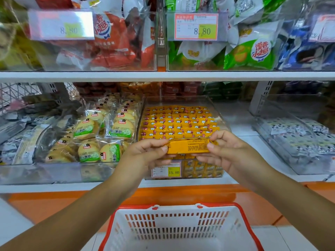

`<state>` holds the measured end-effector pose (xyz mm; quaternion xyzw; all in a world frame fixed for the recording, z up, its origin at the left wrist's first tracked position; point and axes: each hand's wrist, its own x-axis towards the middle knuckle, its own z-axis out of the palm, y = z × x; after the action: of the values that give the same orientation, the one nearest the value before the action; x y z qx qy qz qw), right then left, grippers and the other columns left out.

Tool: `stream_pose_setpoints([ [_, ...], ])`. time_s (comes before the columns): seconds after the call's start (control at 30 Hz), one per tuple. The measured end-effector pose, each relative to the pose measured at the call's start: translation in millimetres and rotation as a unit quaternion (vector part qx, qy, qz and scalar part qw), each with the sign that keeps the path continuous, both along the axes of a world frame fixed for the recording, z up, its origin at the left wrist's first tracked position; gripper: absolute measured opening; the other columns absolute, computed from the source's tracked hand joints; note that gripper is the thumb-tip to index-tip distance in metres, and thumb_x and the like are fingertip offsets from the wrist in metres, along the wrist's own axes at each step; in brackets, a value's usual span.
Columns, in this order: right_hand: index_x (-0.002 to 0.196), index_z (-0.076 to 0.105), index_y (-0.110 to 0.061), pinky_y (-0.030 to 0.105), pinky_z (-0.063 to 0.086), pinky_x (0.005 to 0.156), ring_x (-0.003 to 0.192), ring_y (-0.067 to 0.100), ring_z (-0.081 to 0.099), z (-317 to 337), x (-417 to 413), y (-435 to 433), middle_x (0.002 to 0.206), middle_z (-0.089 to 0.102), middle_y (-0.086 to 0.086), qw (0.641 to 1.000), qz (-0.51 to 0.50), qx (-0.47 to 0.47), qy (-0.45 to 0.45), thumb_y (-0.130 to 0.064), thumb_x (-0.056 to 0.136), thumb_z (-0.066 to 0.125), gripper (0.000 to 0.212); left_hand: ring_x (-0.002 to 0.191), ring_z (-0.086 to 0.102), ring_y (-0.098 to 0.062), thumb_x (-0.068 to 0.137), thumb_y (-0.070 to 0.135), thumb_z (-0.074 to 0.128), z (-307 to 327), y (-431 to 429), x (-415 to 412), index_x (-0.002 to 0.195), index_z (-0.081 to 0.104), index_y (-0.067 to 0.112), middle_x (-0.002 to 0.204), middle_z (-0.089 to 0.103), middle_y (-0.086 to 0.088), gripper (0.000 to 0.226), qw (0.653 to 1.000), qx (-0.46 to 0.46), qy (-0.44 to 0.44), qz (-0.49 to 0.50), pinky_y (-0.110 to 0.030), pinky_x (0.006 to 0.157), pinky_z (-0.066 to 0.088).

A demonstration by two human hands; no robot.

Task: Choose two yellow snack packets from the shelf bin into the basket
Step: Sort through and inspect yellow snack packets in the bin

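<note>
Two hands pinch one yellow snack packet [188, 146] in front of its shelf bin [223, 113], above the basket [243, 215].

I see the packet held level with its printed back toward me. The left hand [145, 154] pinches its left end between thumb and curled fingers, and the right hand [230, 153] pinches the right end the same way. Just behind it, the clear plastic bin holds tight rows of glossy yellow wrappers and carries a price label [166, 169] on its front. The bin stands on a white shelf [241, 122], beside a clear bin of round biscuit packets [105, 131] with green labels. Below the shelf runs an orange base [181, 194]. The basket sits lower down, white slotted plastic with a red rim, and its inside is only partly in view.
</note>
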<state>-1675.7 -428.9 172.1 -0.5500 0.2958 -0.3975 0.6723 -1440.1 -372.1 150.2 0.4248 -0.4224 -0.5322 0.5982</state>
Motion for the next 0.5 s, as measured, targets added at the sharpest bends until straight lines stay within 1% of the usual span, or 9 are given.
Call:
stream_pose_setpoints([
  [0.17,0.1,0.049,-0.006,0.034,0.06,0.085,0.106,0.038,0.07,3,-4,-2,0.117,0.071,0.02,1.0,0.021,0.007,-0.01,-0.01,0.084,0.06,0.02,0.1,0.072,-0.033,0.078,0.011,0.066,0,-3,2,0.107,0.077,0.011,0.111,0.073,-0.018,0.03,1.0,0.001,0.006,-0.003,-0.025,0.073,0.06],
  [0.27,0.1,0.05,-0.006,0.036,0.06,0.086,0.107,0.038,0.07,2,-6,-4,0.118,0.07,0.021,0.999,0.026,0.023,-0.007,-0.008,0.086,0.058,0.017,0.103,0.072,-0.033,0.082,0.011,0.064,0,-2,1,0.111,0.076,0.012,0.114,0.072,-0.017,0.031,1.0,-0.007,0.002,-0.025,-0.026,0.077,0.059],
  [0.33,0.103,0.051,-0.005,0.037,0.06,0.087,0.108,0.04,0.068,3,-9,-6,0.12,0.069,0.023,0.998,0.033,0.045,-0.021,-0.002,0.093,0.051,0.011,0.106,0.071,-0.032,0.084,0.011,0.063,1,0,3,0.114,0.075,0.016,0.114,0.073,-0.017,0.033,0.999,-0.016,-0.007,-0.046,-0.027,0.082,0.059],
  [0.37,0.106,0.051,-0.004,0.038,0.059,0.087,0.109,0.041,0.068,3,-11,-7,0.121,0.068,0.023,0.997,0.037,0.056,-0.032,0.004,0.094,0.046,0.015,0.107,0.07,-0.031,0.083,0.011,0.065,1,1,4,0.116,0.074,0.018,0.113,0.073,-0.017,0.035,0.998,-0.021,-0.017,-0.055,-0.028,0.084,0.058],
  [0.4,0.111,0.052,-0.003,0.037,0.059,0.087,0.11,0.042,0.067,3,-12,-7,0.122,0.068,0.023,0.996,0.043,0.061,-0.039,0.008,0.092,0.046,0.023,0.107,0.07,-0.029,0.081,0.012,0.067,1,2,5,0.117,0.073,0.022,0.113,0.073,-0.016,0.038,0.997,-0.024,-0.03,-0.06,-0.028,0.087,0.058],
  [0.43,0.115,0.052,-0.003,0.036,0.059,0.086,0.11,0.042,0.067,3,-12,-8,0.122,0.068,0.023,0.997,0.046,0.058,-0.037,0.009,0.088,0.05,0.029,0.107,0.071,-0.028,0.079,0.014,0.069,0,2,6,0.117,0.073,0.024,0.112,0.074,-0.015,0.039,0.997,-0.027,-0.043,-0.06,-0.028,0.087,0.058],
  [0.5,0.119,0.052,-0.004,0.031,0.06,0.08,0.107,0.04,0.069,4,-11,-6,0.12,0.069,0.022,0.999,0.038,0.036,-0.013,0.002,0.082,0.06,0.038,0.101,0.073,-0.027,0.077,0.016,0.071,-1,2,3,0.114,0.073,0.022,0.108,0.075,-0.013,0.038,0.997,-0.026,-0.056,-0.036,-0.026,0.08,0.059],
])
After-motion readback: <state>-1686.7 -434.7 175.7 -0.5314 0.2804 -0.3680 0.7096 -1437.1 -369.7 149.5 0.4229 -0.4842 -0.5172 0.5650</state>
